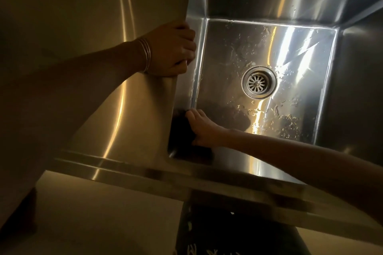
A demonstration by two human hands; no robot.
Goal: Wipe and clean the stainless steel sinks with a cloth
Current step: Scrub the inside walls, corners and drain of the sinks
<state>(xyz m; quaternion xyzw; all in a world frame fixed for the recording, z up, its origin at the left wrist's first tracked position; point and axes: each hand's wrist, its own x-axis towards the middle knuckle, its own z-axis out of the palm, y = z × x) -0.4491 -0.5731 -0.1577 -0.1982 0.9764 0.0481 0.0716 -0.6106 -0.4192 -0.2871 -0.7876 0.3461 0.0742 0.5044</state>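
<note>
two hands are at work, and the grip that matters is your right hand (202, 128), low in the sink basin at about 7 o'clock from the drain (259, 82). its fingers are spread and pressed flat onto a dark cloth (182, 130), pinning it rather than clenching it, right in the near-left corner where the basin floor (290, 51) meets the left wall. the cloth is bunched and very dark, so its edges are hard to make out in the shadow.

your left hand (176, 47) is at about 10 o'clock from the drain, curled firmly over the sink's left rim (182, 89), grasping the steel edge as a brace. thin bangles (146, 54) circle that wrist.

your right forearm reaches in from 4 o'clock, crossing the front rim (186, 174); your left forearm comes in from 8 o'clock.

as for progress, water beads and streaks show on the floor around the drain, at 5 o'clock and up toward 12 o'clock, so the floor looks only partly wiped. the far and right walls look smooth but are too reflective to judge. only one basin is in view, so any other sink cannot be assessed. the job seems midway at best.
</note>
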